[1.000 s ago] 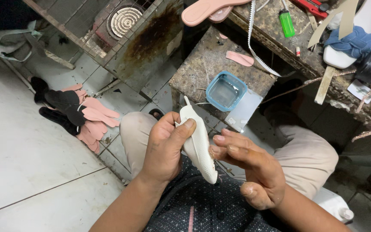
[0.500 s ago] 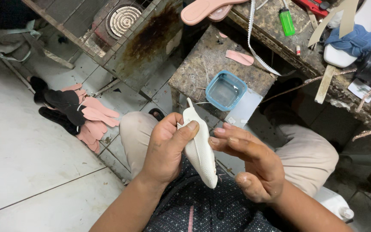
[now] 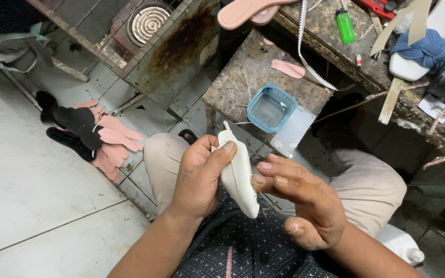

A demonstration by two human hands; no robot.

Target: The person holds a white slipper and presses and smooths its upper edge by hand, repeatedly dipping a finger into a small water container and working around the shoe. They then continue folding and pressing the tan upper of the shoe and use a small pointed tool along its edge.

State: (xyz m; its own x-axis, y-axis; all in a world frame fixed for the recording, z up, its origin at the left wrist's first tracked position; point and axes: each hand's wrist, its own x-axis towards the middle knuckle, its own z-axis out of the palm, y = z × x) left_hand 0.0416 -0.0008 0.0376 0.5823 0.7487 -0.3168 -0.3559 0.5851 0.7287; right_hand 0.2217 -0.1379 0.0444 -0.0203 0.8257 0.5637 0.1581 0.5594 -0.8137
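White insole (image 3: 239,175) stays clamped in left hand (image 3: 198,177); right hand (image 3: 302,206) fingers, apart, have shifted onto its edge, centre frame.

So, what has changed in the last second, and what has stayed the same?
Very little changed. The right hand shifted slightly: its fingertips now press along the edge of the white sole piece, a bit lower than before. The left hand kept its grip on that piece, thumb on top. The blue tub on the stool and the pink soles on the floor did not move.
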